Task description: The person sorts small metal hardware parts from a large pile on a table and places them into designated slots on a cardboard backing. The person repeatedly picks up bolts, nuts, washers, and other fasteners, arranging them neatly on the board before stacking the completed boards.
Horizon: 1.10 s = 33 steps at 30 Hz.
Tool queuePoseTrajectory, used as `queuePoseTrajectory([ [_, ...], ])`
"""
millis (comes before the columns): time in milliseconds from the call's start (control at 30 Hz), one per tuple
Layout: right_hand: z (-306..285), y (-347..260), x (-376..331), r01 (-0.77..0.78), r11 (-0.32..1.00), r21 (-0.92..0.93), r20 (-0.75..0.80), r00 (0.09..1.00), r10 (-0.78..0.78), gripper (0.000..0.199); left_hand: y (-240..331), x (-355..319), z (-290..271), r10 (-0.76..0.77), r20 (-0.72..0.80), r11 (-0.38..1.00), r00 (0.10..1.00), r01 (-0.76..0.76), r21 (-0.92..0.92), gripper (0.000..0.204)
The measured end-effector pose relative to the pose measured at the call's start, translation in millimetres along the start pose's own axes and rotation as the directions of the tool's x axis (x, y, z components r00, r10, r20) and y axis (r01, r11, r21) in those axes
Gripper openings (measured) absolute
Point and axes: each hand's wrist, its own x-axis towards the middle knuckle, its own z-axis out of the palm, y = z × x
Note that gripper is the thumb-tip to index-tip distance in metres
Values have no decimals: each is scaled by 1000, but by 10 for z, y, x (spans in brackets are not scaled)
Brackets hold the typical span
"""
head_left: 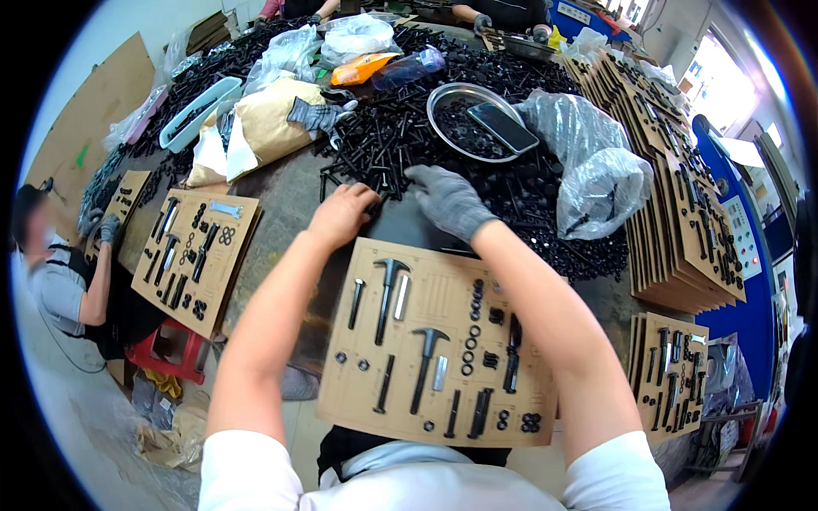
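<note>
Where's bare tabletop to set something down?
Tabletop shows bare between the paper sack and left forearm, plus a slim patch bordered by left hand, right hand and near board. Beyond the hands, heaped black bolts crowd it.

Bright, fairly even light falls on my left hand (343, 215) and gloved right hand (450, 203), both reasonably sharp. Well off to the right of my grip, a window (722, 81) burns out to white. Glare speckles the plastic bag (588, 157) right of my glove; far around my hands, straight edges bow into a black rim
</note>
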Motion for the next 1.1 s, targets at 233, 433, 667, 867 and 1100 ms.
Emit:
queuePoseTrajectory([
  [233, 611, -149, 834, -250, 888, -386, 61, 954, 295, 47, -221, -186, 55, 56, -86, 993, 995, -65, -99, 15],
  [433, 688, -70, 474, -73, 967, -244, 104, 989, 101, 23, -195, -645, 70, -24, -134, 970, 991, -10, -245, 11],
  [667, 272, 167, 198, -452, 888, 86, 141, 888, 439, 21, -239, -794, -32, -42, -198, 972, 979, -6, -233, 15],
  [867, 563, 67, 354, -95, 956, -277, 139, 981, 137, 31, -253, -800, -80, 96, -136, 988, 986, -111, -105, 15],
  [1100, 605, -262, 615, -78, 896, -438, 225, 955, 193, 24, -181, -859, -49, -4, -216, 991, 976, -26, -133, 23],
])
